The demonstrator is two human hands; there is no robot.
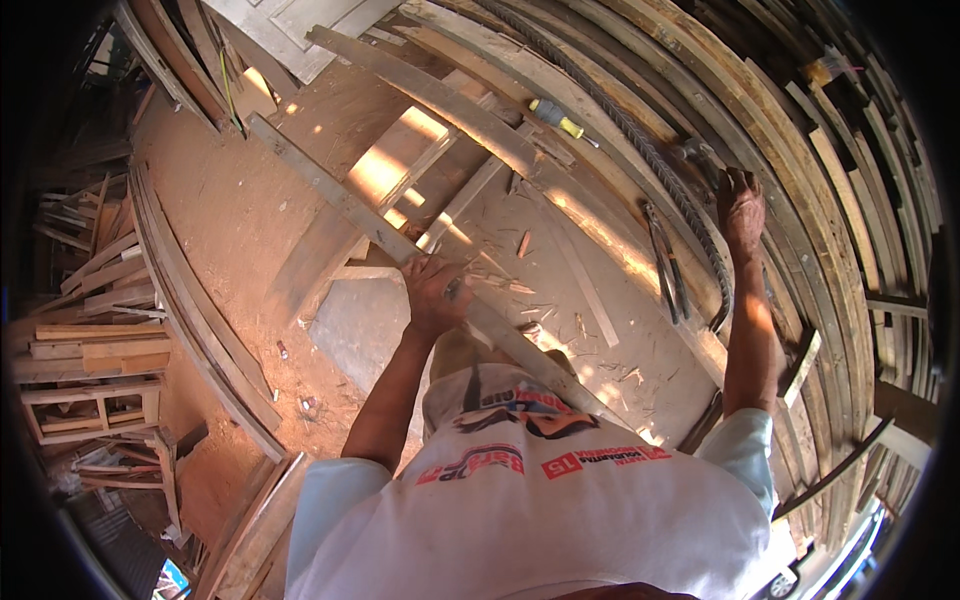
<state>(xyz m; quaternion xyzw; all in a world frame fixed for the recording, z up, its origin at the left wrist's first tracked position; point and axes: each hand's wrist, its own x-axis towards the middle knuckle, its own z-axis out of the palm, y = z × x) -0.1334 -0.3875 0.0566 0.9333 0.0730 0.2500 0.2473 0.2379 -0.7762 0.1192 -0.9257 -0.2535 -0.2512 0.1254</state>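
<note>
My left hand is wrapped round a long, narrow wooden batten, which slants from the far left toward my body. On the right, my right hand is closed at the stacked timber, next to a metal head that looks like a hammer's; the fingers hide most of its handle. Nearer the middle, a pair of long-handled pincers lies on the wood. A screwdriver with a yellow and grey handle rests farther off on a plank.
Long boards are stacked along the right, with a ribbed steel bar on them. Planks and a wooden frame lie ahead on the floor, among wood chips. Offcuts are piled at the left. A white panel lies at the far side.
</note>
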